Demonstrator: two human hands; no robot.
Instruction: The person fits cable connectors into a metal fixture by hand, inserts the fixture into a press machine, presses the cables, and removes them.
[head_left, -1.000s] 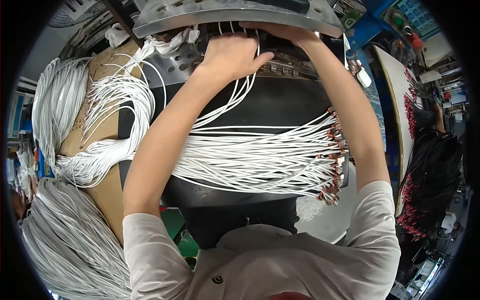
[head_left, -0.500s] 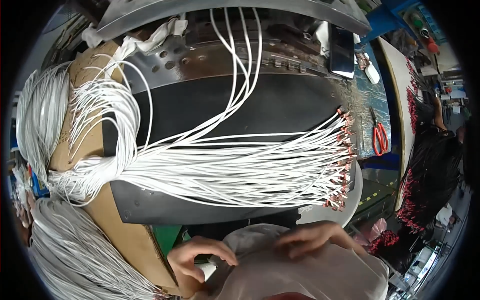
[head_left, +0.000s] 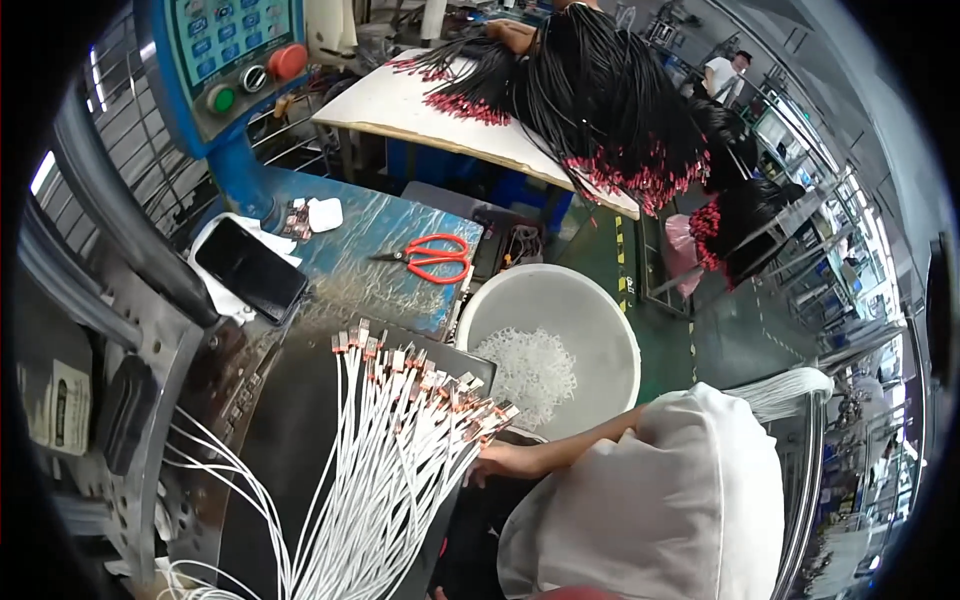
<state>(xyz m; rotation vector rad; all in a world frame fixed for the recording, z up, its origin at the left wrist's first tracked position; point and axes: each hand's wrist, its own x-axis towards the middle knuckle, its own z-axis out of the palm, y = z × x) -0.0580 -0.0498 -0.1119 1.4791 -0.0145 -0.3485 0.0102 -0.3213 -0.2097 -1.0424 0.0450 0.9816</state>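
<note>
My right hand (head_left: 490, 464) reaches in from the white sleeve (head_left: 660, 490) on the right. It is beside the edge of a bundle of white cables (head_left: 370, 500), close to their metal connector ends (head_left: 430, 380). Its fingers are small and partly lost against the dark edge, so their grip cannot be made out. The cables lie fanned on a black mat (head_left: 290, 430), connectors pointing away from me. My left hand does not show clearly anywhere.
Past the mat, a grey basin (head_left: 620, 350) holds clear plastic bits. Red-handled scissors (head_left: 438, 260) and a phone (head_left: 250, 268) lie on the blue worktop. A control panel (head_left: 235, 60) stands far left. Black cables with red ends (head_left: 620, 110) cover a white table, near another person's arm (head_left: 512, 35).
My view has swung to the right, bringing the basin and control panel into sight. My right hand has moved from in front of my body to the cable ends; my left has left view.
</note>
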